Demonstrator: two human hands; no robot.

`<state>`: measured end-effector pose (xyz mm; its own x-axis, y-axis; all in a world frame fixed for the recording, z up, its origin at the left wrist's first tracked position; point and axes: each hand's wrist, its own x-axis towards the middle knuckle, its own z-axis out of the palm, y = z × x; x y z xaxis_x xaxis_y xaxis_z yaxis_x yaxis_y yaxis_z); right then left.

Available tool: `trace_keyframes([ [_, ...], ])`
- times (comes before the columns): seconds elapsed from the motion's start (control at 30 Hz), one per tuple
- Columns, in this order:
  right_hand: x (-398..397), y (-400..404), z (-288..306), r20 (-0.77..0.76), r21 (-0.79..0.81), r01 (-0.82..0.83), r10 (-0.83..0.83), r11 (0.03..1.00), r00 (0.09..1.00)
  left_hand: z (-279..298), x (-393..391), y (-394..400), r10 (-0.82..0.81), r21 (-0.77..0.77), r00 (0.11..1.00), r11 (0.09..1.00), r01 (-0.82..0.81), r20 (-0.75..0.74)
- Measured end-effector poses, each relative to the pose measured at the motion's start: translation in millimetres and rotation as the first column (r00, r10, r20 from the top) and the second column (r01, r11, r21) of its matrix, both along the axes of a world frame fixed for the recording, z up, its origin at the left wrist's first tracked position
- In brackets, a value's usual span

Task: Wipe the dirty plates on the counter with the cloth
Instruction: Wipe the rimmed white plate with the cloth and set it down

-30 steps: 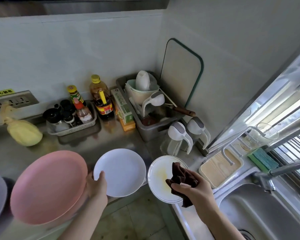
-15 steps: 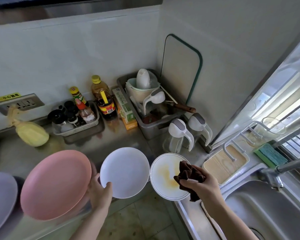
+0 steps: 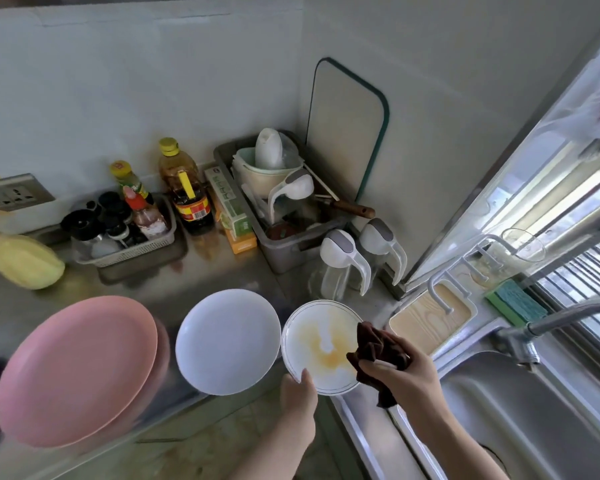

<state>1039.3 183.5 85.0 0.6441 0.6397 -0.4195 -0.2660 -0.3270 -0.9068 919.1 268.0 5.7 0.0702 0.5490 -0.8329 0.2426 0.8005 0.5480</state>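
A white plate with a thin rim line and yellow-brown smears [image 3: 317, 344] lies at the counter's front edge, by the corner. My right hand [image 3: 400, 372] grips a bunched dark brown cloth [image 3: 374, 351] against the plate's right side. My left hand [image 3: 298, 389] holds the plate's near rim, thumb on top. Just left of it sits a clean plain white plate [image 3: 227, 341]. Further left, a large pink plate [image 3: 75, 368] is stacked on another and hangs over the counter edge.
A grey dish tub [image 3: 281, 244] full of utensils, two lidded jugs [image 3: 347, 261], sauce bottles [image 3: 184, 188] and a condiment basket [image 3: 129, 237] crowd the back of the steel counter. A sink [image 3: 534, 410] and tap [image 3: 561, 317] lie to the right. A yellow sprayer [image 3: 21, 258] rests far left.
My left hand let go of the plain white plate and moved right onto the rim of the smeared plate. The cloth slid toward that plate's right edge.
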Motion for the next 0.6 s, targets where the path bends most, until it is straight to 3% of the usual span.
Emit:
trace_keyframes([
  [0.17,-1.1,-3.3,8.8,0.103,-0.063,0.017,-0.010,0.998,0.995,11.5,6.0,-5.1,-0.016,0.068,0.996,0.997,0.022,-0.088],
  [0.3,-2.7,0.0,17.9,0.180,-0.119,-0.026,0.048,0.992,0.983,27.9,4.8,-3.4,0.067,0.110,0.997,0.991,-0.072,0.043],
  [0.47,-9.8,5.6,36.2,0.266,-0.080,-0.066,0.085,0.995,0.960,55.9,-17.8,13.2,0.105,0.215,0.980,0.967,-0.140,0.169],
  [0.6,-23.1,21.2,60.8,0.477,-0.037,-0.157,0.156,0.987,0.865,90.0,-48.0,33.6,0.030,0.393,0.992,0.916,-0.077,0.124],
])
